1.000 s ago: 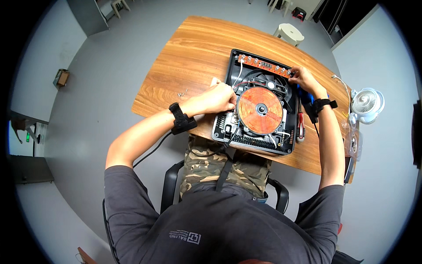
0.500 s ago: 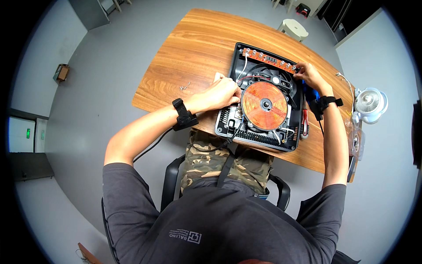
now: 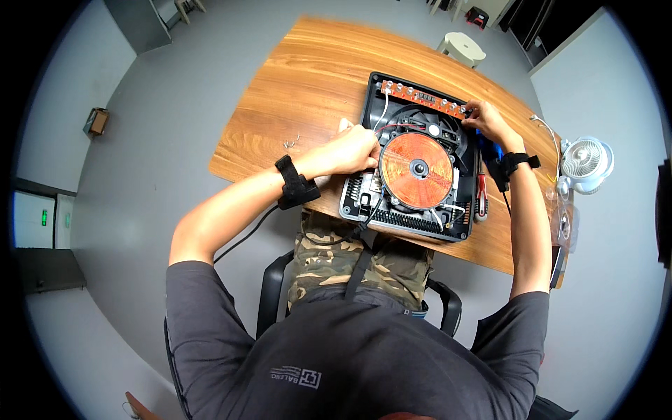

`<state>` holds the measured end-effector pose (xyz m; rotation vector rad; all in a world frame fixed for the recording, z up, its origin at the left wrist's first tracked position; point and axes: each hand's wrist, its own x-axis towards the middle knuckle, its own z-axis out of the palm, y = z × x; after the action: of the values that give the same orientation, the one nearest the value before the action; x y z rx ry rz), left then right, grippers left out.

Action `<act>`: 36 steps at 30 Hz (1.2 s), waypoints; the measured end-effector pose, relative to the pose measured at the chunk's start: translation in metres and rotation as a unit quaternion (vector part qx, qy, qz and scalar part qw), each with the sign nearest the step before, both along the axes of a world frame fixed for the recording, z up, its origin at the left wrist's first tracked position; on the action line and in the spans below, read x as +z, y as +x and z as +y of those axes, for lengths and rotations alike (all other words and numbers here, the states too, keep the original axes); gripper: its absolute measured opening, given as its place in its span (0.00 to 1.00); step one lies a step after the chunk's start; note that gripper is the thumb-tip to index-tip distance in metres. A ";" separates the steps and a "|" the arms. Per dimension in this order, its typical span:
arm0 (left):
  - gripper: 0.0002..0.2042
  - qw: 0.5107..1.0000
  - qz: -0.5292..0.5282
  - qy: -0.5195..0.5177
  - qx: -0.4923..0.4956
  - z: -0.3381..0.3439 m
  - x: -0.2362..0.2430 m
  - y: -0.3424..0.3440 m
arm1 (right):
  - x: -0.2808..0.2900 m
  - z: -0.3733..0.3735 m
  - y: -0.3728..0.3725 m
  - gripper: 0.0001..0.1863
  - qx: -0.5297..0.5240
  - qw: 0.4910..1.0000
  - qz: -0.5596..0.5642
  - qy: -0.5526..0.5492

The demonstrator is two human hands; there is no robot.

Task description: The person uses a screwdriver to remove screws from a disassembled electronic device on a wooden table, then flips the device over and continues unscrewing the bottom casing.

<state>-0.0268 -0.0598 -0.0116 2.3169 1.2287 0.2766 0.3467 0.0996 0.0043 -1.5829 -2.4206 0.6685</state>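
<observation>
An induction cooker lies opened on the table, its black housing tilted a little. A round copper coil sits in it, with a black fan partly hidden behind. Along the housing's far side runs a narrow orange circuit board; a white cable hangs from its left end. My left hand is closed over the left wall of the housing, beside the coil, and some fingers are hidden. With bent fingers, my right hand pinches the right end of the circuit board.
A red-handled screwdriver lies right of the cooker. Several small screws are on the wooden table to the left. A small pale fan stands at the right edge, near a clear plastic container. Beyond the table is a stool.
The whole view has shifted slightly. Both hands stay at nearly the same places on the cooker and its circuit board.
</observation>
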 end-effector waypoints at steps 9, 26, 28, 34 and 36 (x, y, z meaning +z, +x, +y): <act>0.08 0.999 0.032 -0.004 -0.012 0.004 0.009 0.000 | -0.006 0.004 0.005 0.18 0.006 1.000 0.013 0.006; 0.08 0.996 -0.017 0.088 -0.014 -0.012 -0.007 -0.004 | -0.002 -0.001 0.002 0.16 -0.006 0.998 0.036 -0.050; 0.07 0.996 -0.019 0.084 -0.017 -0.012 -0.007 -0.004 | -0.001 -0.002 0.002 0.15 0.001 0.999 0.020 -0.031; 0.07 0.997 -0.018 0.071 -0.024 -0.008 -0.006 -0.004 | -0.004 0.001 0.004 0.17 0.000 1.000 0.023 -0.020; 0.07 0.997 -0.018 0.065 -0.022 -0.009 -0.003 -0.003 | -0.006 0.002 0.007 0.19 -0.003 1.000 0.024 -0.018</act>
<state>-0.0301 -0.0684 -0.0149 2.4363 1.1712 0.3917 0.3533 0.1020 -0.0012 -1.5695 -2.3811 0.7442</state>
